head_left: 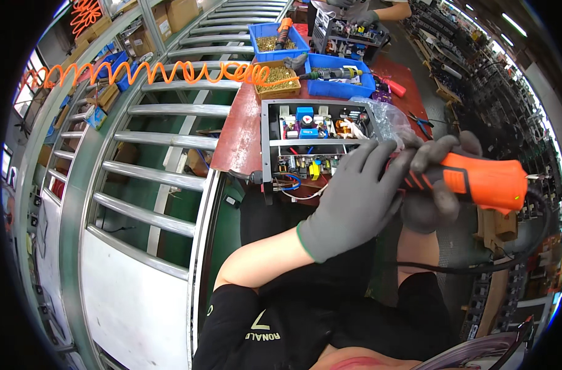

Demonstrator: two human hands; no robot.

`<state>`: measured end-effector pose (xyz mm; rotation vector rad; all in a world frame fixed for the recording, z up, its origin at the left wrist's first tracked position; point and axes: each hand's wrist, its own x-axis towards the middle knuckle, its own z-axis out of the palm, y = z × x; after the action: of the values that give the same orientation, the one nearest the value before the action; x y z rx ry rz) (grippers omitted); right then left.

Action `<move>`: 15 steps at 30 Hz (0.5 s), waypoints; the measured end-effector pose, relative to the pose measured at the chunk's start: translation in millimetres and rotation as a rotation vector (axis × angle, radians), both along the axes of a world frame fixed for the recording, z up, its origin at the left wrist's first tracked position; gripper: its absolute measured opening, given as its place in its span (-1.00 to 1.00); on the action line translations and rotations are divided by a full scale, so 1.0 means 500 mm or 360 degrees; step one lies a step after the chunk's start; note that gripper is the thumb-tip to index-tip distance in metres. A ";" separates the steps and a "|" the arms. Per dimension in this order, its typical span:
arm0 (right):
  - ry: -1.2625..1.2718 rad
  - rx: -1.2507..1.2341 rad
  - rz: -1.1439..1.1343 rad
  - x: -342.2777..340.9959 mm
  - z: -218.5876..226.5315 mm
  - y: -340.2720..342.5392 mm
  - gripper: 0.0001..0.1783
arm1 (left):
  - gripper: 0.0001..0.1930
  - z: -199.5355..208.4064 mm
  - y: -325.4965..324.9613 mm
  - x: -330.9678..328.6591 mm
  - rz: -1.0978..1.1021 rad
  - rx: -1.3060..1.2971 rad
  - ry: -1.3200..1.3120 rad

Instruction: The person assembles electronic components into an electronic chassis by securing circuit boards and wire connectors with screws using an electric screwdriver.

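My right hand (438,185), in a grey glove, is wrapped round an orange and black electric screwdriver (478,179). The tool lies tilted sideways, its cable end at the right. My gloved left hand (355,200) is closed at the screwdriver's front end, fingers bent and pressed together. What they pinch there, and the tool's tip, are hidden. Just beyond the hands, a grey metal housing (265,132) sits on the red table (241,126), its inside facing up. Circuit boards, blue parts and a yellow transformer (315,169) show within it.
Blue bins (330,88) and a tray of brass-coloured screws (280,94) stand behind the housing. A second screwdriver (333,74) hangs on an orange coiled hose (164,73). Pliers (421,124) lie rightward. A roller conveyor (164,140) runs along the left. Another person's gloved hand (366,18) works opposite.
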<state>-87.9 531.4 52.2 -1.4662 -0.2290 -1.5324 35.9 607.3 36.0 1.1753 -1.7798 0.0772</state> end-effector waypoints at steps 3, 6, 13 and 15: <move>-0.0010 0.0082 -0.0099 0.017 0.054 -0.013 -0.27 | -0.50 0.003 0.058 0.067 -0.0067 -0.0171 0.0164; 0.0030 0.0352 -0.0102 0.053 0.106 -0.057 -0.37 | -0.70 -0.073 0.120 0.186 0.0135 0.0001 0.0491; 0.0081 0.0435 0.0056 0.119 0.099 -0.140 -0.47 | -0.83 -0.107 0.064 0.285 0.0391 0.0198 0.1383; -0.0029 -0.0095 0.0161 0.040 0.054 -0.160 -0.35 | -0.81 -0.105 0.046 0.306 0.0662 0.0091 0.0918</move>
<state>-68.0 451.6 79.4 -1.4655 -0.3573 -1.4691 189.1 630.5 -16.3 1.4222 -1.0289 -0.0656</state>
